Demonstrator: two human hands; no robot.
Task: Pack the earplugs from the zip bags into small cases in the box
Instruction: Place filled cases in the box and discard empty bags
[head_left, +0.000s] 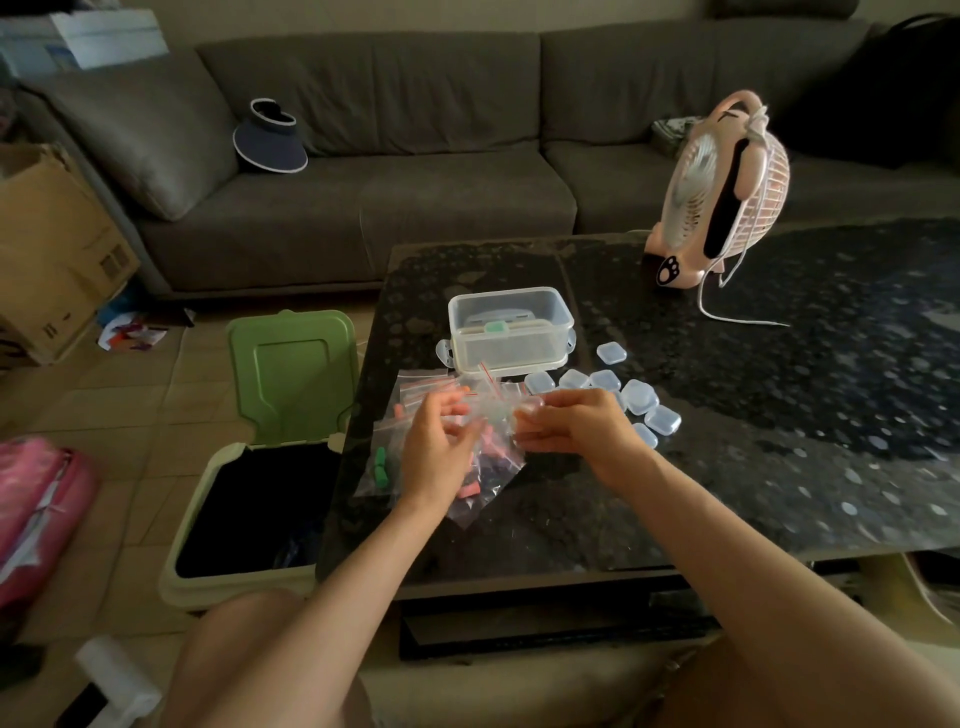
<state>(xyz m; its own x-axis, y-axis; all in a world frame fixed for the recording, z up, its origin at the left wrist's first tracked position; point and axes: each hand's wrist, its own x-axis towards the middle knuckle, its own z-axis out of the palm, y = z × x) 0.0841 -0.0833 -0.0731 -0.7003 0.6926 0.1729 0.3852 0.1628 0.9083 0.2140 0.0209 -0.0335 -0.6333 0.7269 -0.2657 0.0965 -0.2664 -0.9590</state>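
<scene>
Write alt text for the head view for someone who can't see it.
The right hand grips a zip bag over a pile of bagged earplugs on a dark table, the left hand at it too. Behind sits a clear lidded box; small clear cases lie to the right, an open bin to the left.

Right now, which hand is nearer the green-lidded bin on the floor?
Left. The left hand is over the clear plastic zip bags, on the side of the open green-lidded plastic bin; the right hand is further right, next to the small clear plastic cases.
</scene>
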